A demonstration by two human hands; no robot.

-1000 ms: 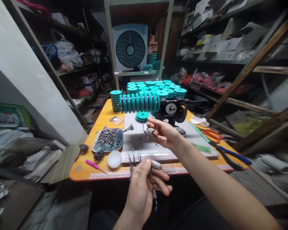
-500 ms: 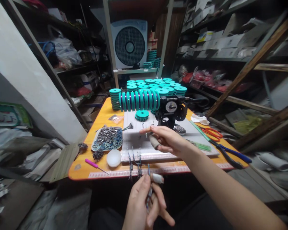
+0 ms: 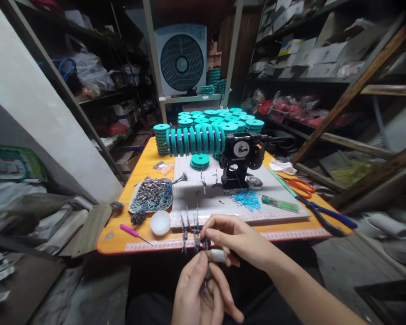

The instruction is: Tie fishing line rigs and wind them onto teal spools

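My left hand (image 3: 203, 282) is closed in front of the table edge, pinching a thin dark strand (image 3: 207, 269) with small bluish-grey parts on it. Just above, my right hand (image 3: 237, 237) pinches the strand's upper end, thumb against the fingers. A whitish wrap (image 3: 218, 256) covers one fingertip between the two hands. Beside them, several similar dark strands (image 3: 185, 230) hang over the table's front edge. A white tray (image 3: 131, 208) holds grey cylinders and blue-green tubes, with a white round dish (image 3: 160, 223) by its corner.
A black machine (image 3: 235, 167) carries a row of green spools (image 3: 196, 141); more green spools stand behind. On the right lie blue tubing bits (image 3: 248, 199), a green-capped tube (image 3: 280, 204), and pliers (image 3: 331, 219). A pink-handled screwdriver (image 3: 129, 230) lies at front left.
My right hand has come back from over the white board toward me, down to my left hand, and now grips the strand's upper end. My left hand has barely moved.
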